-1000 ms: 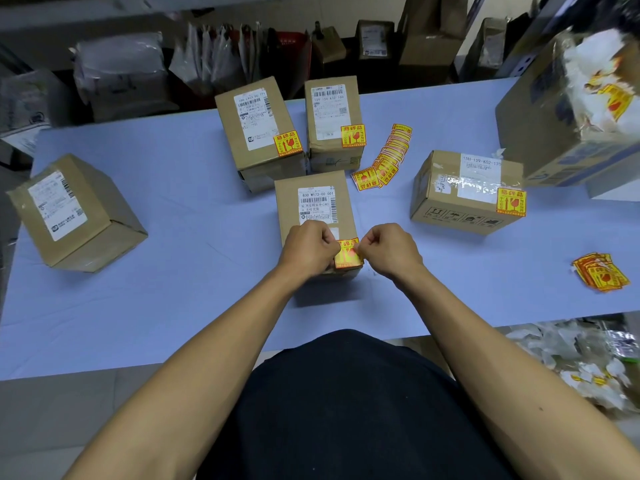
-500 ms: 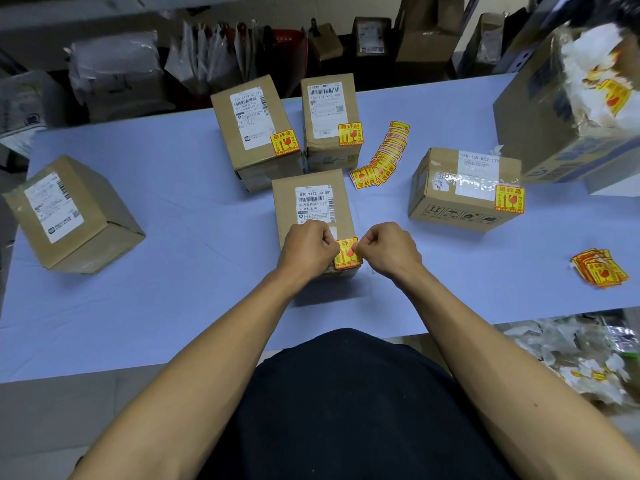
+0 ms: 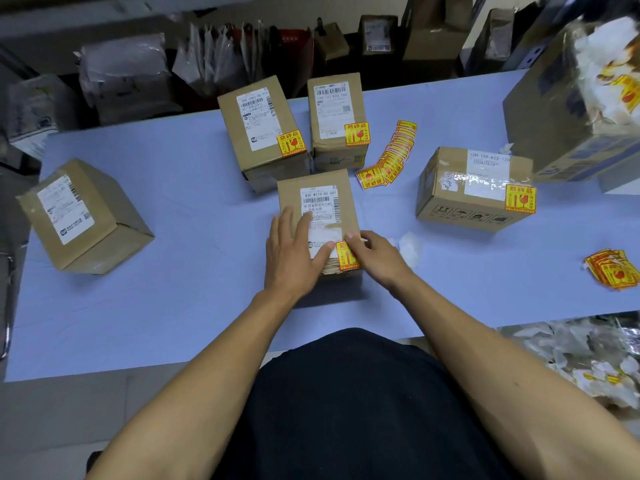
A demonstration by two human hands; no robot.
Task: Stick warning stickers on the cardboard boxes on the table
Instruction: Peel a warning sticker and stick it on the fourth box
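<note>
Where both hands were curled into fists pinching the sticker (image 3: 346, 255) at the near edge of the middle box (image 3: 317, 216) a moment ago, the head view now shows them opened out. The left hand (image 3: 294, 251) lies flat on the box top, fingers straight and spread, its thumb against the sticker's left edge. The right hand (image 3: 375, 252) rests on the sticker's right side with fingers loosely extended, pressing rather than pinching. The sticker sits on the box's near right corner, below the white label (image 3: 320, 202). A pale scrap (image 3: 408, 245), probably the peeled backing, lies on the table (image 3: 173, 271) just right of this box. I judge the sticker is now laid on and being smoothed down, so this box is nearly finished. Two boxes behind it and one to its right already carry stickers. The left box (image 3: 81, 216), well apart from it, shows none and likely comes next. Spare stickers (image 3: 391, 157) lie behind and right of the middle box.
</note>
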